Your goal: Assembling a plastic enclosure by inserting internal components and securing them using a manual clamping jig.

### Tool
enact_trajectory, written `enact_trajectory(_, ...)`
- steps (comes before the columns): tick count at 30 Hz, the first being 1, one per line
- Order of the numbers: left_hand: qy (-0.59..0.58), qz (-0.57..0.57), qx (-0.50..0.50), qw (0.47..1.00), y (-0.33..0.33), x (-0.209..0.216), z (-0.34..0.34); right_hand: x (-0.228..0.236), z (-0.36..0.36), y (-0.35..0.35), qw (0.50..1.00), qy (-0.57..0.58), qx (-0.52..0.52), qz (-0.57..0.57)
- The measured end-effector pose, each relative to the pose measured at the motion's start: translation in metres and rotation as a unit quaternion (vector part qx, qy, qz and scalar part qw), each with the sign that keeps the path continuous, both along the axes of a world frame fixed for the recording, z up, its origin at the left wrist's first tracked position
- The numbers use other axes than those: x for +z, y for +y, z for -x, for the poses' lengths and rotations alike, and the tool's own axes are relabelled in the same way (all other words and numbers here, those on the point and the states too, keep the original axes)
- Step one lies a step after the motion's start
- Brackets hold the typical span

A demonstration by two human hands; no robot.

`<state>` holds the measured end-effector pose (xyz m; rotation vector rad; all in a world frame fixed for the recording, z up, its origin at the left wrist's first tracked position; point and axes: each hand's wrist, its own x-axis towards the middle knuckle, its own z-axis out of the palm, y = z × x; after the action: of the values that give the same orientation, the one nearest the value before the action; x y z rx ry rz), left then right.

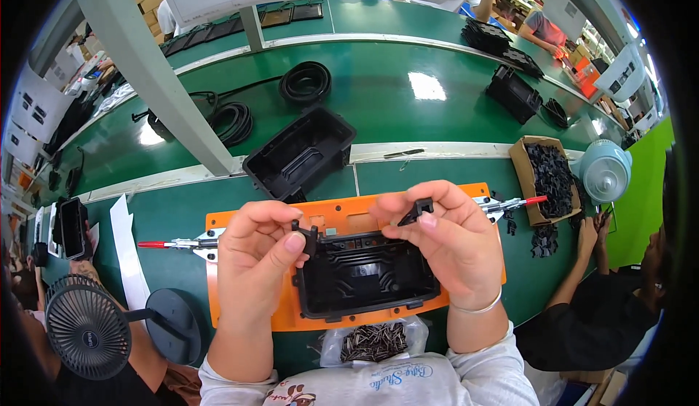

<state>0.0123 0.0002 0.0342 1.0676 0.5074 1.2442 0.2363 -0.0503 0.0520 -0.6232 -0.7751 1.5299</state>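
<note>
My left hand (251, 260) pinches a small black plastic clip (310, 241) between thumb and fingertips, over the left end of a black plastic box (368, 278). On the other side, my right hand (462, 249) grips another small black clip (416, 212) by thumb and forefinger, above the box's far right corner. The box lies open side up in an orange fixture plate (284, 308). Toggle clamps with red handles flank the plate, a left clamp (175, 244) and a right clamp (518, 203). My hands cover parts of the plate and of the box's rim.
Behind the plate stands another black box (302, 155). A clear bag of metal pins or screws (375, 340) lies nearest me. A carton of black clips (551, 176) is at right, beside a light-blue fan (606, 173). A dark fan (87, 326) stands left. Co-workers sit on both sides.
</note>
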Motion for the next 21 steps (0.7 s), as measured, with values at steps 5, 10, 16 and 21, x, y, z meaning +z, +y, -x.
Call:
enact_trajectory(5, 0.018, 0.006, -0.004, 1.0, -0.001, 0.002, 0.001, -0.004, 0.001, -0.001, 0.987, -0.116, -0.111, -0.015)
enact_trajectory(10, 0.017, 0.022, -0.046, 0.999, -0.001, 0.002, 0.002, -0.002, -0.006, -0.001, 1.0, 0.004, -0.006, -0.001)
enact_trajectory(16, 0.026, -0.015, -0.03, 0.999, 0.0, -0.001, 0.002, -0.001, 0.004, 0.0, 0.998, 0.025, -0.049, 0.039)
enact_trajectory(21, 0.046, -0.038, -0.051, 0.997, 0.002, -0.003, 0.004, -0.006, 0.0, 0.0, 0.993, 0.106, -0.026, 0.036)
